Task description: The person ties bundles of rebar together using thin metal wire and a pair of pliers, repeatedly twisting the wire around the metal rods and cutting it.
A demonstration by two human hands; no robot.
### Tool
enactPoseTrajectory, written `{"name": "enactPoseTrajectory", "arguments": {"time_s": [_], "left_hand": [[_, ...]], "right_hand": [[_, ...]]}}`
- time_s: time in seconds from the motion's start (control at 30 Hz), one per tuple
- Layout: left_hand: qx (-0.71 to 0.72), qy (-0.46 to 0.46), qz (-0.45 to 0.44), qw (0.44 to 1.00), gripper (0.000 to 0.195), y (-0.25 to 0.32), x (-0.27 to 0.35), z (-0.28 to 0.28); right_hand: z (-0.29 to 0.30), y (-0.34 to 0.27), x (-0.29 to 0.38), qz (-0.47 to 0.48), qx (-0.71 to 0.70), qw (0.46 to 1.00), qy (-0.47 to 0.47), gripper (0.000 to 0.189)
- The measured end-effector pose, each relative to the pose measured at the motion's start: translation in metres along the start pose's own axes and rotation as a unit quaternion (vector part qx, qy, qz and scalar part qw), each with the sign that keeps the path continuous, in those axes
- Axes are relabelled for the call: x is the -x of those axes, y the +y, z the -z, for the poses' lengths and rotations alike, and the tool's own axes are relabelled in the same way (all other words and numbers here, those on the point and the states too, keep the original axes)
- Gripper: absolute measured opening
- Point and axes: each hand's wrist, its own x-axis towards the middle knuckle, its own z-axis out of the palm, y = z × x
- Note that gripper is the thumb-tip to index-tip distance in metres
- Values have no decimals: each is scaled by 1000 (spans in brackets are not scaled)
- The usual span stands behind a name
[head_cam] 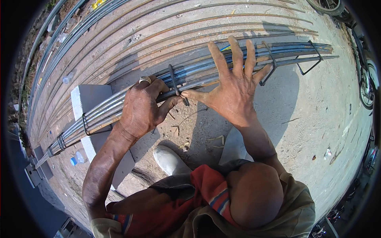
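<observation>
A long bundle of steel reinforcing bars [205, 73] runs across in front of me, with square wire stirrups around it. My left hand [141, 104], a ring on one finger, is curled over the bars just left of one stirrup [173, 78]. Its thumb reaches toward that stirrup's lower corner. My right hand [235, 84] has its fingers spread over the bars, and its thumb tip touches near the same corner. Its little finger lies close to another stirrup [271, 56]. A further stirrup [315, 53] hangs near the right end. The left palm's grip is partly hidden.
A pale block [78, 104] supports the bundle at left, where another stirrup [84, 125] hangs. Several stirrups [61, 141] cluster farther left. Loose bars [190, 20] lie on the ground beyond. A plastic bottle [79, 157] lies by the block. A motorcycle wheel [366, 92] stands at right.
</observation>
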Motion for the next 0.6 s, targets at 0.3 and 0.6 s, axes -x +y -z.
{"name": "enactPoseTrajectory", "arguments": {"time_s": [0.3, 0.6], "left_hand": [[-35, 11, -36, 999, 36, -1, -3, 0], [-62, -7, -34, 997, 42, 3, -5, -2]], "right_hand": [[5, 2, -3, -6, 38, 999, 19, 106], [5, 2, -5, -1, 10, 999, 47, 100]]}}
